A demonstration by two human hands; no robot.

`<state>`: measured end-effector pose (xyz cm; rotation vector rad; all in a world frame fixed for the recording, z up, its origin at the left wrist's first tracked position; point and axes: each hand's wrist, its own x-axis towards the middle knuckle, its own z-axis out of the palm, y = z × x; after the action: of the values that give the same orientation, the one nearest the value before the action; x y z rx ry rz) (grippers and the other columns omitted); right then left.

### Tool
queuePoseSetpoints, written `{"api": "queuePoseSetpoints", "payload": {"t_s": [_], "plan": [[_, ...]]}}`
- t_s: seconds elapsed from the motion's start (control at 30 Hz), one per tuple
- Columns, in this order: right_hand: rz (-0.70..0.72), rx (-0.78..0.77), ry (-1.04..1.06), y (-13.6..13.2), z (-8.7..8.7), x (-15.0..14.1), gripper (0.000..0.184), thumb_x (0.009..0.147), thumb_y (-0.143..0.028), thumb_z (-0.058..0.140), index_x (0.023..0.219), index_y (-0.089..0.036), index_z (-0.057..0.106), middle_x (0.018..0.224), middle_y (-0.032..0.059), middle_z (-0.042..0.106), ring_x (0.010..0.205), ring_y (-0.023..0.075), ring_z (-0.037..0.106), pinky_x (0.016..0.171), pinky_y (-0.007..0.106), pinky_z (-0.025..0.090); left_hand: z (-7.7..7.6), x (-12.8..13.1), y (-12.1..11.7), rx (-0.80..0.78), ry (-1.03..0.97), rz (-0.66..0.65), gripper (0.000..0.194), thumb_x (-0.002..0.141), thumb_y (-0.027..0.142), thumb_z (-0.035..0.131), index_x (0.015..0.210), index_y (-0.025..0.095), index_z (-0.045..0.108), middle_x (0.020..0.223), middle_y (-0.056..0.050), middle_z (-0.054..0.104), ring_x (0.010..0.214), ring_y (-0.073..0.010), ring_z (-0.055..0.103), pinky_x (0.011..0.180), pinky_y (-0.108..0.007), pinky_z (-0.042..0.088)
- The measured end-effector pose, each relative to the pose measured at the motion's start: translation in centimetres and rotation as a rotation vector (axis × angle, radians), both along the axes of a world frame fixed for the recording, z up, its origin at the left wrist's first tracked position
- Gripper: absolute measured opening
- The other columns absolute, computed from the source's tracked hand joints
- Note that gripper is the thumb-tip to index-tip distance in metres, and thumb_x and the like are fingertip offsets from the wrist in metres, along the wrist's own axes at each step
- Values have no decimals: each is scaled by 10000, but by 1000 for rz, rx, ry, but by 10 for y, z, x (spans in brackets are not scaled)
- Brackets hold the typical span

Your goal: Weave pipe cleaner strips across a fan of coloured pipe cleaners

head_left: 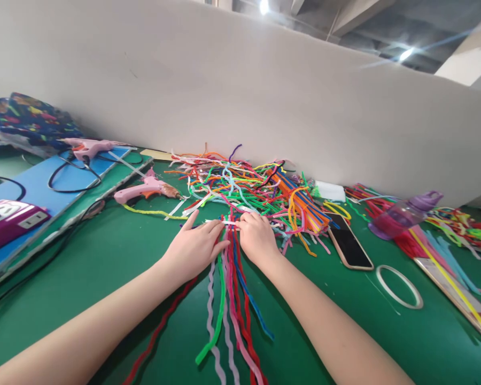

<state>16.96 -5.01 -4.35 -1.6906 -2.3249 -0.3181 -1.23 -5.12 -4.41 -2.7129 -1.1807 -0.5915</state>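
Note:
Several fuzzy pipe cleaners in white, green, pink, red and blue run side by side towards me, among them a green pipe cleaner point(221, 307) and a pink pipe cleaner point(233, 310). Across their far ends lies a narrow white strip point(229, 223). My left hand point(194, 246) rests at the strip's left part, fingers stretched out and thumb apart, touching the bundle's edge. With curled fingers, my right hand point(258, 235) pinches the strip's right end; its fingertips are partly hidden. One dark red pipe cleaner point(160, 331) lies separately under my left forearm.
Behind my hands is a tangled heap of pipe cleaners point(248, 184). Pink glue guns point(144, 188) lie at left, near a purple power box point(14, 224). To the right are a phone point(350, 243), a tape ring point(398, 287) and a purple bottle point(403, 214). A pale partition point(240, 91) stands behind.

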Motion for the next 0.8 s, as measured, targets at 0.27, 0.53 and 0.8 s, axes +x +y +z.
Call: {"api": "queuePoseSetpoints", "payload": {"t_s": [0.27, 0.53, 0.8], "plan": [[45, 15, -56, 0, 0, 4, 245, 931, -164, 444, 936, -184, 688, 1011, 78, 659, 1029, 215, 533, 839, 345, 368, 6, 3, -1, 41, 78, 43, 338, 956, 401, 392, 1050, 181, 630, 1009, -77, 707, 942, -220, 665, 1143, -475, 187], [18, 48, -20, 2, -3, 8, 253, 923, -165, 453, 938, -199, 704, 978, 75, 656, 1020, 226, 512, 871, 380, 339, 10, 5, 1, 67, 108, 77, 353, 959, 404, 378, 965, 177, 648, 919, -68, 707, 891, -231, 670, 1131, -499, 222], [36, 145, 6, -6, -3, 11, 265, 928, -148, 427, 1005, -176, 680, 1047, 105, 659, 1050, 237, 506, 1036, 466, 233, 7, -1, 0, 70, 31, 80, 411, 957, 439, 360, 1023, 150, 646, 1013, -113, 699, 965, -262, 659, 1130, -524, 243]]}}
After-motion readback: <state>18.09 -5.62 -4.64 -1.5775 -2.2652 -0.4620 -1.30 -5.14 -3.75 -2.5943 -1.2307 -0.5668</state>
